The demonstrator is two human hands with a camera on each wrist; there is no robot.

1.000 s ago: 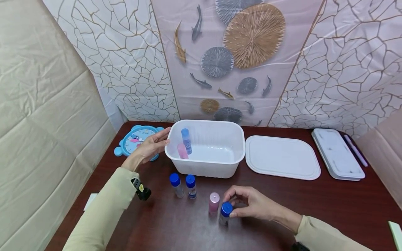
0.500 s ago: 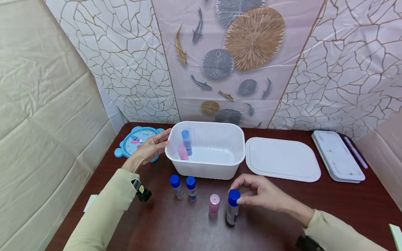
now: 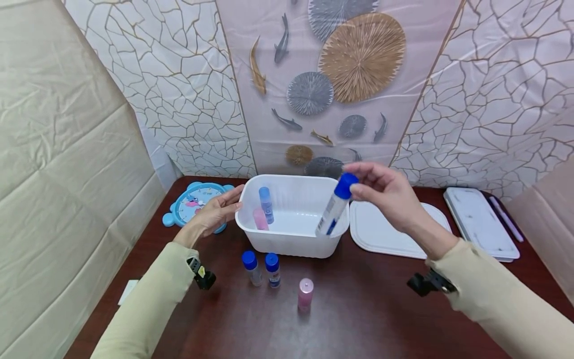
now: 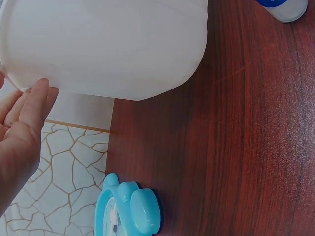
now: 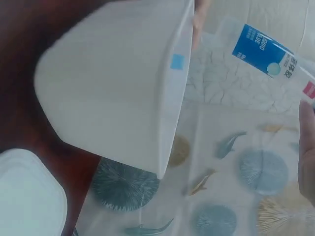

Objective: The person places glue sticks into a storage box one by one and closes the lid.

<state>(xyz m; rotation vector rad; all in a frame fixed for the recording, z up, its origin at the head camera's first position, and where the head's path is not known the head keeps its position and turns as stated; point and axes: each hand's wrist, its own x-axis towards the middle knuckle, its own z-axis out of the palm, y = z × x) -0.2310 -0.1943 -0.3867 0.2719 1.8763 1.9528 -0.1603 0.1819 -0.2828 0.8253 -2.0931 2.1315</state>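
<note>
My right hand (image 3: 390, 197) pinches a liquid glue bottle (image 3: 333, 214) by its blue cap. The bottle is clear, its label (image 5: 263, 51) shows in the right wrist view, and it hangs tilted over the right end of a white plastic bin (image 3: 291, 244). With fairly straight fingers, my left hand (image 3: 217, 214) touches the bin's left end. Inside the bin, at its left, are a light blue glue bottle (image 3: 266, 205) and a pink one (image 3: 260, 219). Standing in front of it are two blue-capped bottles (image 3: 252, 269) and a pink bottle (image 3: 305, 294).
A blue toy clock (image 3: 197, 202) lies behind my left hand. Right of the bin is a flat white lid (image 3: 381, 234), partly behind my right forearm. A white case (image 3: 482, 222) and a purple pen (image 3: 505, 218) lie farther right. A patterned curtain (image 3: 314, 144) backs the table.
My right hand has lifted the blue-capped glue bottle off the table from beside the pink bottle, carrying it up and back over the bin. My left hand has stayed at the bin's left end.
</note>
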